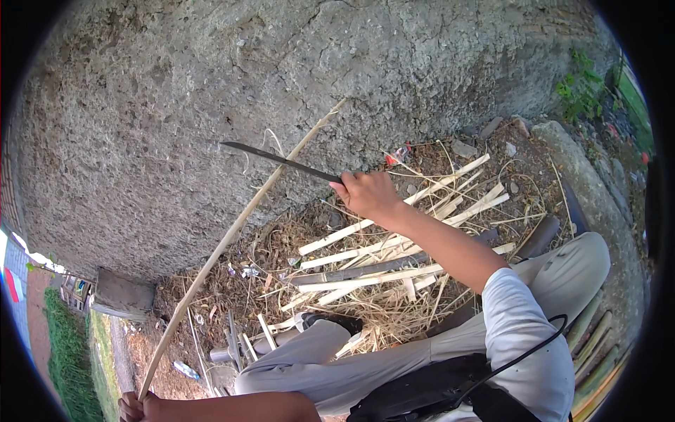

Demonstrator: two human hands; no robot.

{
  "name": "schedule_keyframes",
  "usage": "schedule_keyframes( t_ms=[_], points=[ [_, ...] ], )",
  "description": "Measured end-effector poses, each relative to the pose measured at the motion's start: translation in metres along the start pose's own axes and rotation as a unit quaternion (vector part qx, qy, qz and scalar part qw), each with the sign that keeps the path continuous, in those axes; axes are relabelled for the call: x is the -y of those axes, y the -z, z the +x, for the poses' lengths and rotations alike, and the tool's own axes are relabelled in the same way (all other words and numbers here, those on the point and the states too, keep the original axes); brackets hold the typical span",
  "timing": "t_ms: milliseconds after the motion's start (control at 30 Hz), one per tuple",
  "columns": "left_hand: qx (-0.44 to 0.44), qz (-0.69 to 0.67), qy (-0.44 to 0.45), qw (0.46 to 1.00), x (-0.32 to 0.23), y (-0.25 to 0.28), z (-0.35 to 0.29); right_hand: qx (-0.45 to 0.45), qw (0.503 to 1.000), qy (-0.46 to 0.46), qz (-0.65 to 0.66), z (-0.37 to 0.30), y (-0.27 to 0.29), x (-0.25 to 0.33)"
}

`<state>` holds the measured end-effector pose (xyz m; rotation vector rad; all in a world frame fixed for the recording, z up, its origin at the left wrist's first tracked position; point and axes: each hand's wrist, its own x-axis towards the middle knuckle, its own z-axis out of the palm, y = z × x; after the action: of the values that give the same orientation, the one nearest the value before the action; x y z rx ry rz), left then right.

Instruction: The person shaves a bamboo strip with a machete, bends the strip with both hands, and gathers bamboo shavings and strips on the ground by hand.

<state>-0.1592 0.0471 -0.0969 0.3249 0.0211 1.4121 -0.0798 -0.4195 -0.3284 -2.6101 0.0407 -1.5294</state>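
My left hand [137, 408], at the lower left edge, is closed around the near end of a long, pale bamboo strip [211, 264]. From there the strip slants up to the right, its frayed far tip against or just in front of a rough grey wall [176, 119]. My right hand [367, 195] grips a long, dark-bladed knife [260, 152]; its handle is mostly hidden inside the fist. The blade lies across the upper part of the strip, pointing left. Thin curled shavings [275, 143] hang off the strip beside the blade.
Several split bamboo strips [337, 238] lie on the ground below my right arm, among a heap of shavings [394, 320]. My bent legs [302, 359] frame the pile. A stone edge [573, 151] and bamboo poles [598, 352] are at the right. A plastic bottle [185, 370] lies lower left.
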Motion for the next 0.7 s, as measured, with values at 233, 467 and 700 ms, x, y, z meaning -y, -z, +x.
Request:
schedule_keyframes(
  t_ms=[233,467,700],
  points=[
    [0.023,-0.016,-0.027,0.999,-0.01,-0.002,-0.016,0.067,0.976,0.026,0.205,0.014,0.07,0.11],
    [0.119,-0.024,-0.056,0.991,-0.028,-0.006,-0.023,0.067,0.984,0.065,0.149,0.03,0.067,0.111],
    [0.183,-0.01,-0.04,0.982,-0.023,0.002,-0.029,0.113,0.977,-0.143,0.109,0.036,0.009,0.008]
  ],
)
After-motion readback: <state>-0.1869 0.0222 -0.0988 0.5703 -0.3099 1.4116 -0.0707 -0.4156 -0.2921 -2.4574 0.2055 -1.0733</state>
